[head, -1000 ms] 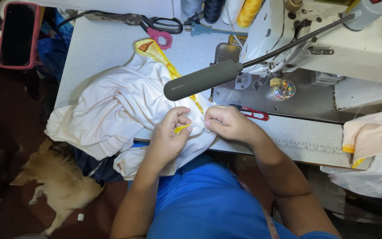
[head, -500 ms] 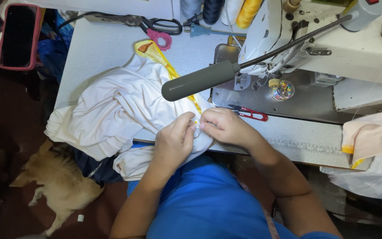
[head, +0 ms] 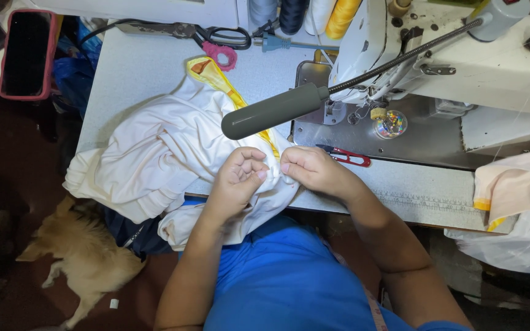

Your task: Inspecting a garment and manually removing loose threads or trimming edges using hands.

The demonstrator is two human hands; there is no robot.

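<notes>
Where fingers [head: 257,173] pinch white garment [head: 154,153] — seam hidden.

The lamp [head: 274,111] hangs just above the hands [head: 277,171], blocking the way up toward the machine [head: 461,61]. Bare desk [head: 136,67] lies open beyond the cloth [head: 154,153], short of the scissors [head: 210,38]. Red snips [head: 348,157] lie just right.

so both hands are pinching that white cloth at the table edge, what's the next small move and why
Probably reach the right hand to the red thread snips lying just beyond its knuckles. Both hands, the left hand included, pinch one small spot of the white cloth close together, as if picking at a thread, and no tool is in hand.
</notes>
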